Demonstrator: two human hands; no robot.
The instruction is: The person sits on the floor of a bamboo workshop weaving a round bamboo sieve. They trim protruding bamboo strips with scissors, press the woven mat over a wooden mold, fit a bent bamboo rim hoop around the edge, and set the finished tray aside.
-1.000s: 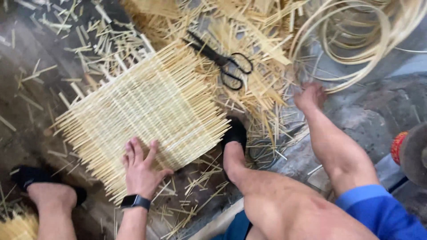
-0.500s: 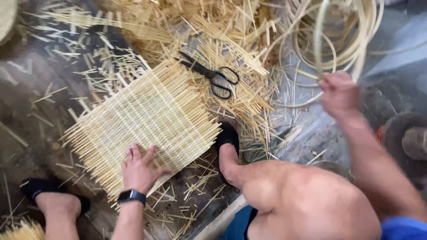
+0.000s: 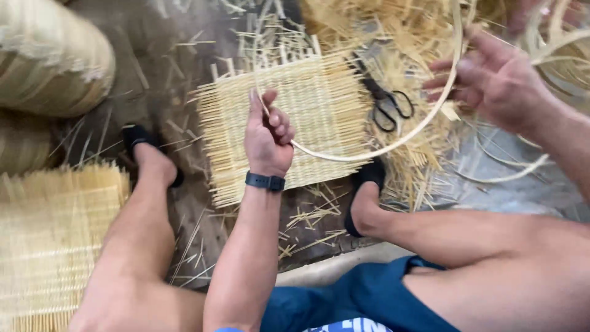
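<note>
My left hand (image 3: pixel 268 140), with a dark watch on the wrist, is closed on one end of a long pale cane strip (image 3: pixel 393 138), held above a square woven bamboo mat (image 3: pixel 319 98) on the floor. The strip curves up to my right hand (image 3: pixel 491 77), whose fingers pinch it near a coil of cane (image 3: pixel 556 49) at the upper right. Black scissors (image 3: pixel 386 104) lie on the straw beside the mat's right edge.
My feet in black slippers rest either side of the mat, the left foot (image 3: pixel 147 157) and the right foot (image 3: pixel 364 200). Loose bamboo offcuts (image 3: pixel 375 24) litter the floor. Stacked woven mats (image 3: pixel 43 233) lie at the lower left, rolled bundles (image 3: pixel 52 58) at the upper left.
My left hand has lifted off the mat and taken an end of the cane strip. My right hand drew the strip out of the coil towards the mat. The view shifted left.
</note>
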